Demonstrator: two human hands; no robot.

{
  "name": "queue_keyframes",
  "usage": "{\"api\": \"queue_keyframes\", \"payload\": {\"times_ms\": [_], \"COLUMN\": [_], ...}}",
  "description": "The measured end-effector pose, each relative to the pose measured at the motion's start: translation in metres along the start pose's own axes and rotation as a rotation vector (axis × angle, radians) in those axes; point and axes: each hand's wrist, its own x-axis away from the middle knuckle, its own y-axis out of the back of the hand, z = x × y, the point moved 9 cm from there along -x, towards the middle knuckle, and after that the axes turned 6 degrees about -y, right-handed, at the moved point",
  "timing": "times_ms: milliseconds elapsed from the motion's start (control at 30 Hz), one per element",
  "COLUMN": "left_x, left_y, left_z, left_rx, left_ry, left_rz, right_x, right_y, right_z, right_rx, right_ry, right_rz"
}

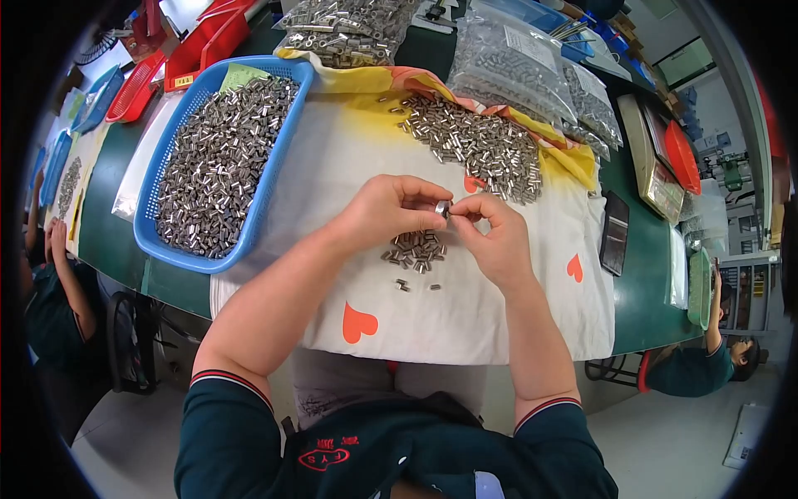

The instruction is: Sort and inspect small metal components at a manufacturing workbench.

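Observation:
Over the middle of the cloth, my left hand [391,210] is closed, with thumb and forefinger pinching a small shiny metal piece [442,208]. It looks short and rounded; its exact kind is too small to tell. My right hand [496,239] meets it from the right, thumb and fingertips pinched together at its side. Whatever these right fingertips hold is hidden. Below both hands lies a small pile of short metal cylinders [416,249], with a few loose ones nearer me. A larger heap of metal cylinders [478,145] spreads beyond my hands.
A blue plastic basket [152,187] full of metal cylinders stands at left on the white cloth [465,328]. Bags of metal parts [511,71] line the far side. A dark phone-like object [615,233] lies at right on the green table [644,312]. Other people sit at both sides.

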Motion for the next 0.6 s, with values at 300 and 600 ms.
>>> {"api": "queue_keyframes", "payload": {"times_ms": [300,600], "left_x": [0.002,0.002], "left_y": [0.002,-0.004], "left_z": [-0.006,-0.004], "left_rx": [-0.113,-0.082], "left_ry": [0.005,0.012], "left_rz": [-0.051,0.035], "right_x": [0.006,-0.006], "right_y": [-0.005,-0.006], "right_z": [0.029,-0.017], "right_rx": [0.418,-0.100], "right_ry": [0.277,-0.172], "right_rz": [-0.124,0.148]}}
